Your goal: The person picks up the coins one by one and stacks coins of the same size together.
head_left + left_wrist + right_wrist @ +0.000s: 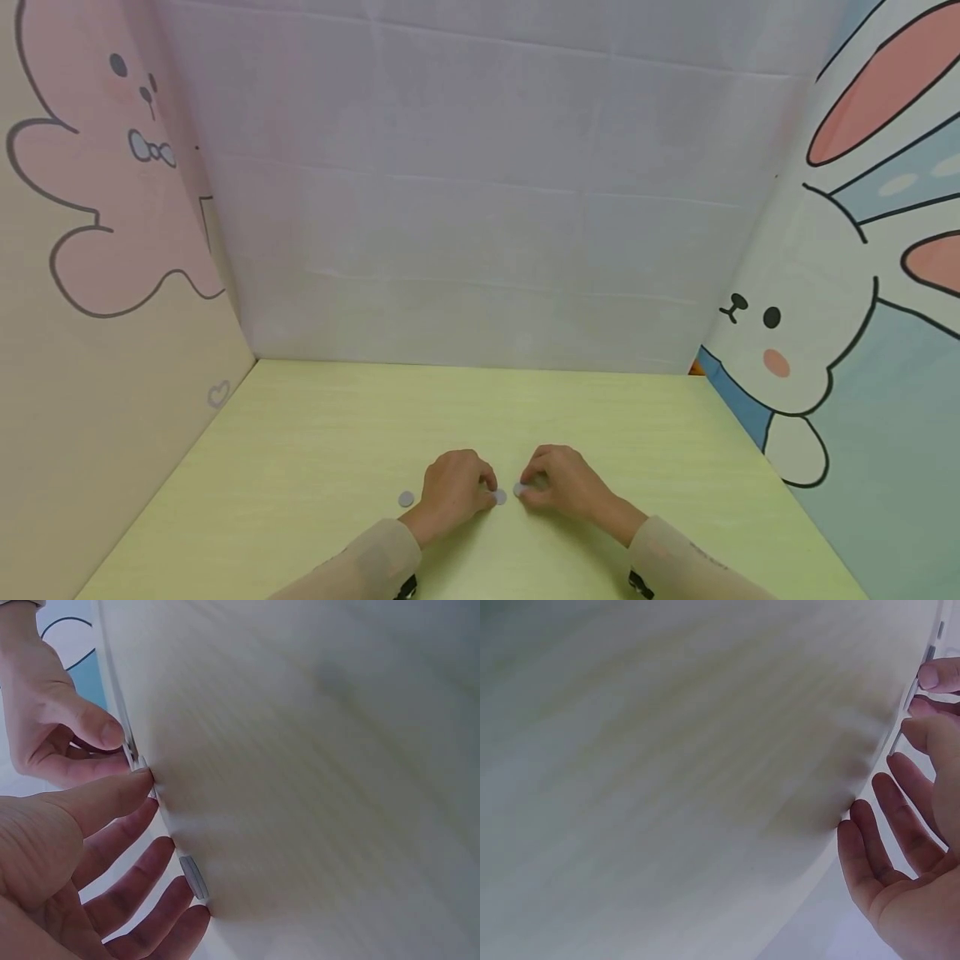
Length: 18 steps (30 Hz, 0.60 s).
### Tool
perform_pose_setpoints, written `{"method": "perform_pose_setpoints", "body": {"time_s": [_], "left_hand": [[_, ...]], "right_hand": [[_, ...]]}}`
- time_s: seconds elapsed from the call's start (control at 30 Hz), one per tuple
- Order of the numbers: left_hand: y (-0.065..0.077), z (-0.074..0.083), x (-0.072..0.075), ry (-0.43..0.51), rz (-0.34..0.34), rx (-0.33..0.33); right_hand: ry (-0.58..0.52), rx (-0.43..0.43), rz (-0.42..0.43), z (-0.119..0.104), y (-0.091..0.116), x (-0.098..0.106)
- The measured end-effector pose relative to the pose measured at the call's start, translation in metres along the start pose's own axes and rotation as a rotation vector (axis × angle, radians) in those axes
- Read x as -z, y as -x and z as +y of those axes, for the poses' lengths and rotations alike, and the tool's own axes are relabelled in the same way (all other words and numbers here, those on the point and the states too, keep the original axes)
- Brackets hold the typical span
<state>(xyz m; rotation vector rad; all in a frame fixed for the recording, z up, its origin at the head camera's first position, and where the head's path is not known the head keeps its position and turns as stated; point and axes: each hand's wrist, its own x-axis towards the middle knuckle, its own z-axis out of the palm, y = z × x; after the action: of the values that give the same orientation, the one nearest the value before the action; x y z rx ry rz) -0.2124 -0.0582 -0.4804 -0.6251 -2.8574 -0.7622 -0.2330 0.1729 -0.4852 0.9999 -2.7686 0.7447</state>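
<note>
Both hands are close together over the table's middle in the head view. My left hand (455, 490) pinches a small round grey disc (500, 497) by its edge, between thumb and index finger. Facing it, my right hand (562, 482) pinches a second grey disc (519, 490) the same way, a short gap apart. The right wrist view shows that disc (895, 741) edge-on and tilted between the fingertips. A third grey disc (406, 498) lies flat on the table, left of my left hand. In the left wrist view, a thick grey disc (193, 877) shows beside the outer fingers.
The pale yellow-green table (337, 425) extends around both hands. A plain whitish sheet (480, 208) hangs at the back. Cloth walls with a pink cartoon animal (127, 208) on the left and a white cartoon rabbit (802, 333) on the right flank the table.
</note>
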Motion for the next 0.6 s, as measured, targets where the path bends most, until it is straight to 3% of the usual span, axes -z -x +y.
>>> {"method": "perform_pose_setpoints", "body": {"time_s": [0.6], "left_hand": [[-0.0018, -0.0026, -0.0019, 0.002, 0.012, -0.006]], "right_hand": [[0.028, 0.038, -0.007, -0.0047, -0.0067, -0.0092]]}}
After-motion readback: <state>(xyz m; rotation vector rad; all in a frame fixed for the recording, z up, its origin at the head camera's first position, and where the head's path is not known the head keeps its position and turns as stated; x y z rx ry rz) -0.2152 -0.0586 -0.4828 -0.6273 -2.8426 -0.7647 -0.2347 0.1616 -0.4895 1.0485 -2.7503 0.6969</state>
